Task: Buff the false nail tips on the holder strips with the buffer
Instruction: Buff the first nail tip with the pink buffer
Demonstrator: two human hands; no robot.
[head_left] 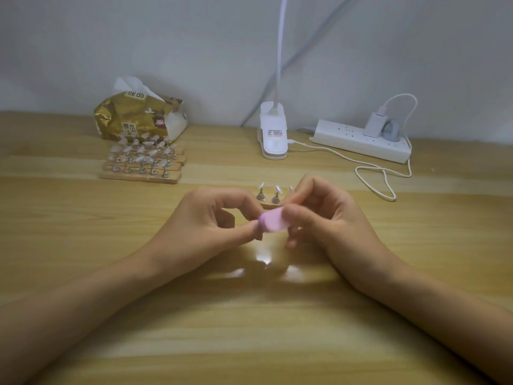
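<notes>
Left hand (213,218) and right hand (319,215) pinch the pink buffer (273,222) by its ends.
One holder strip (268,204) just behind my fingers, stacked strips (141,173) farther off: most buffing, I judge, remains.

Pink buffer (273,223), level, holder strip (268,204) behind

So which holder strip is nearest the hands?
The lone holder strip just behind the right hand; the other strips sit grouped by the tissue pack.
</notes>
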